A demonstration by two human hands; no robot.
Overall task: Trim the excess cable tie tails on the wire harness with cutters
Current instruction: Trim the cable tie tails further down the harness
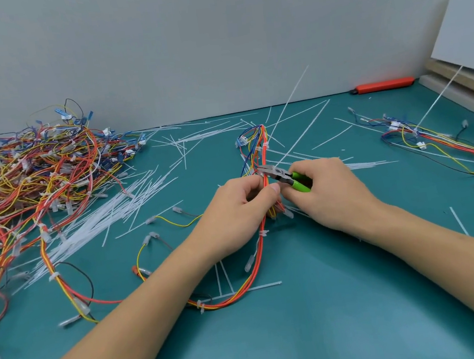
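Cutters (284, 176) in right hand (329, 192); left hand (238, 205) pinches 1 harness (262, 244).

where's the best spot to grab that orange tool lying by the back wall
Grip the orange tool around the middle of its long body, reaching down from above. It lies flat along the wall, so the front long side and top are free, and the dark tip points left, away from a mid-body grip.

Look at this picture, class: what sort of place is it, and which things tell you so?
Probably a wire-harness assembly bench in a workshop or factory. A big heap of finished harnesses lies on a teal work mat, loose cable ties are scattered about, and the right hand holds green-handled cutters.
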